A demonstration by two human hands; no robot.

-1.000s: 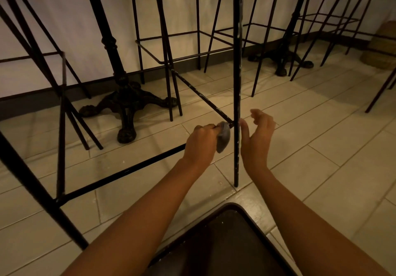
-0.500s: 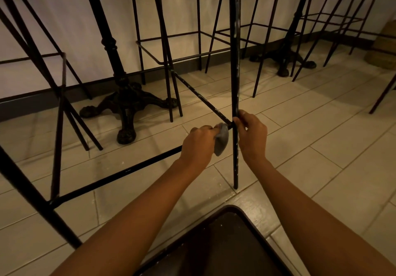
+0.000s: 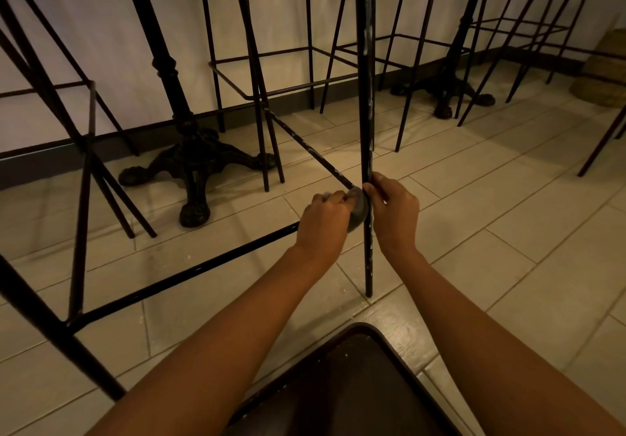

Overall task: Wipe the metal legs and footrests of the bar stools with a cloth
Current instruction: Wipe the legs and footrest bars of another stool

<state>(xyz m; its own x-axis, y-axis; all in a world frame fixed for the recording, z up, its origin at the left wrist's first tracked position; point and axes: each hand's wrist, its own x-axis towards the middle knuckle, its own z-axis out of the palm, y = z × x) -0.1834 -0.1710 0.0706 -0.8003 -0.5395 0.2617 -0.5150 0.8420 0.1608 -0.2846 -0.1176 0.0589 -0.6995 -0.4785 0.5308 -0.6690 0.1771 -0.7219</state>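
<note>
A black metal stool leg (image 3: 366, 96) stands upright in the middle of the view, its paint chipped white in spots. Two footrest bars meet it low down: a front bar (image 3: 189, 274) running left and a side bar (image 3: 305, 146) running back. My left hand (image 3: 323, 224) is closed around a grey cloth (image 3: 358, 208) and presses it against the leg at that joint. My right hand (image 3: 394, 213) grips the same leg from the right, fingers wrapped around it just above the joint.
A cast-iron table base (image 3: 193, 164) stands left of centre on the tiled floor. More stool legs and footrest frames line the wall behind. A second table base (image 3: 447, 91) is at the back right, a woven basket (image 3: 606, 73) at far right. A dark seat (image 3: 352, 388) lies below my arms.
My right hand was open beside the leg one second ago; it closed around the leg and holds it. My left hand with the cloth stays at the joint.
</note>
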